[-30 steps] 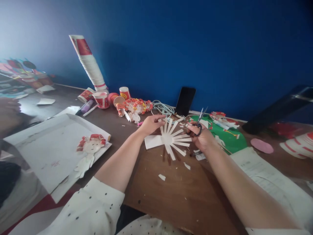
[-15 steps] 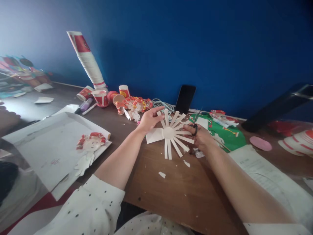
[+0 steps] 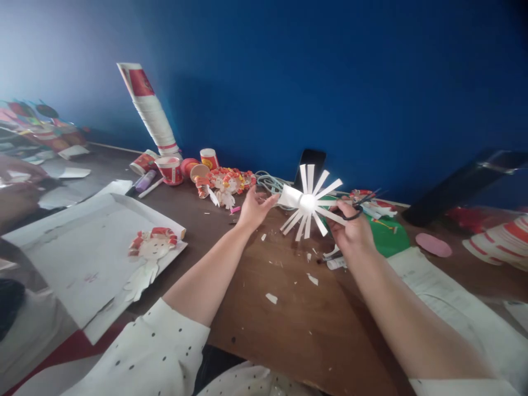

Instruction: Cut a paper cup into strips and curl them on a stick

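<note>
A white paper cup cut into strips is held up over the table, its strips fanned out around the round base and one wide flap uncut on the left. My right hand pinches strips on its right side and also keeps hold of black-handled scissors, blades pointing away to the right. Beside the wide flap, my left hand has its fingers apart, with the thumb tip at the flap's edge. White paper scraps lie on the brown table below.
A leaning stack of paper cups stands by the blue wall, with loose red cups near it. Paper dolls, a phone, a green sheet and a white board lie around. Another person's hand is at far left.
The cut cup has moved right and turned, so its wide flap now points up and left. My left hand has let go of the strips; my right hand has shifted right with the scissors.
</note>
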The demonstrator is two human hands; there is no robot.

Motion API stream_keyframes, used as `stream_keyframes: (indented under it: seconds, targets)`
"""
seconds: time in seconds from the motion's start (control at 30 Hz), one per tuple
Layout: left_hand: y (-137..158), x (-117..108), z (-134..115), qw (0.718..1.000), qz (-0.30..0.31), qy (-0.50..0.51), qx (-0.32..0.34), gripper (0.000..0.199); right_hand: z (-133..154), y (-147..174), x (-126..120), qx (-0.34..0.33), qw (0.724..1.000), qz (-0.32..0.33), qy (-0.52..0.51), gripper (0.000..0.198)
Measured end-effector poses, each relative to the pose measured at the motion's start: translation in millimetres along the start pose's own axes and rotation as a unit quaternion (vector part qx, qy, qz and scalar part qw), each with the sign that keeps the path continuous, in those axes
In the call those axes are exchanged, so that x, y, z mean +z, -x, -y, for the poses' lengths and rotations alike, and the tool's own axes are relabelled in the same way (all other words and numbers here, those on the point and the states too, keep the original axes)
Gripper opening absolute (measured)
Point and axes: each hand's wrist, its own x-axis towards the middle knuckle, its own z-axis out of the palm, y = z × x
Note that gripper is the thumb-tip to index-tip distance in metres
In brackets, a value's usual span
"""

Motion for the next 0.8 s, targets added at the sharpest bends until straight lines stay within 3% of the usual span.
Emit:
stream_keyframes:
  seconds: [0.13,0.23,0.3,0.37,0.53,0.8]
  targets:
    - [18,19,-3,0.975,0.127,0.1,-0.154,0.063,8,2,4,0.031,0.998,0.022,-0.041,0.023]
    - [27,25,-11,0.927,0.221,0.204,-0.225,0.047,7,6,10,0.05,0.996,0.057,-0.051,0.021]
    - [30,24,-15,0.886,0.272,0.268,-0.264,0.048,4,9,15,0.07,0.993,0.07,-0.06,0.02]
    - [30,21,-15,0.856,0.279,0.326,-0.288,0.042,0,11,20,0.084,0.991,0.072,-0.077,0.02]
    - [25,15,-11,0.85,0.2,0.39,-0.293,0.011,-11,10,24,0.061,0.993,0.08,-0.054,0.028]
    - [14,-1,-5,0.854,0.27,0.388,-0.219,0.015,-16,-3,6,0.009,0.992,0.074,0.104,0.035]
